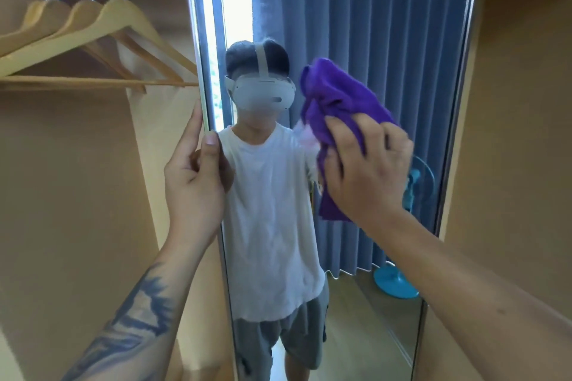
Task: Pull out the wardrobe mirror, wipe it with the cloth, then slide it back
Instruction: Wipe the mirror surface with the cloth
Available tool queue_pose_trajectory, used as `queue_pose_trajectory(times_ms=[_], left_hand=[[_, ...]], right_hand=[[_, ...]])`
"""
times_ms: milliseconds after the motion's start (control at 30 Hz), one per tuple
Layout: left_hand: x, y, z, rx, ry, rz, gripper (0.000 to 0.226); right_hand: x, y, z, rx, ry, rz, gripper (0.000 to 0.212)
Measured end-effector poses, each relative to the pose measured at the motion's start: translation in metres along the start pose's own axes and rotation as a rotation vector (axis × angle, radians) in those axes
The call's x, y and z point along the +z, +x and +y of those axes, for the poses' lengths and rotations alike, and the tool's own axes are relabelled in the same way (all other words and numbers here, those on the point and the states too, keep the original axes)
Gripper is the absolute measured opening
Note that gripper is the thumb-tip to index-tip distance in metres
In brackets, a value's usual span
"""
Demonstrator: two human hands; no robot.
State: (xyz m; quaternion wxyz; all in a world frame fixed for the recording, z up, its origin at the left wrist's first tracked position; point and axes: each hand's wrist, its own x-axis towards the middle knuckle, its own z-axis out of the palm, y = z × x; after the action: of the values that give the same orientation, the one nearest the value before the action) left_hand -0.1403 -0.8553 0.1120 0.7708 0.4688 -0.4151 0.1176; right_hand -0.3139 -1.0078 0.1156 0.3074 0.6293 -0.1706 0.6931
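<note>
1. mirror (387, 40) stands out of the wardrobe, upright, hangers (93, 37) just beside its left edge, wardrobe wall near its right edge.
2. left hand (195, 173) grips the left frame edge, thumb on the glass.
3. right hand (368, 170) clenched on cloth (337, 96), pressed to the glass mid-mirror, well clear of the frame.

Soft, even daylight, moderately bright. Overexposed white strip of window reflected along left side of mirror (356, 25). Shadows faint. Wide-angle bowing bends mirror frame and hangers (93, 37) near edges. Slight overall softness; cloth (337, 102) edges motion-blurred.
</note>
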Motion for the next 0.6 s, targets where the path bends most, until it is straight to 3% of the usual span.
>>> queue_pose_trajectory(times_ms=[133, 267, 433, 600], left_hand=[[-0.001, 0.001, 0.000, -0.014, -0.042, -0.048, 0.046], [-0.008, 0.007, -0.006, -0.024, -0.059, -0.107, 0.058], [-0.008, 0.006, -0.009, 0.003, -0.071, -0.104, 0.045], [-0.005, 0.005, -0.007, 0.029, -0.018, -0.048, 0.040]], right_hand=[[0.010, 0.028, -0.068, -0.062, 0.022, -0.031, 0.031], [0.012, 0.035, -0.093, -0.119, 0.077, -0.027, 0.030], [0.009, 0.035, -0.058, -0.224, 0.082, -0.018, 0.027], [0.004, 0.036, 0.001, -0.166, 0.012, -0.028, 0.029]])
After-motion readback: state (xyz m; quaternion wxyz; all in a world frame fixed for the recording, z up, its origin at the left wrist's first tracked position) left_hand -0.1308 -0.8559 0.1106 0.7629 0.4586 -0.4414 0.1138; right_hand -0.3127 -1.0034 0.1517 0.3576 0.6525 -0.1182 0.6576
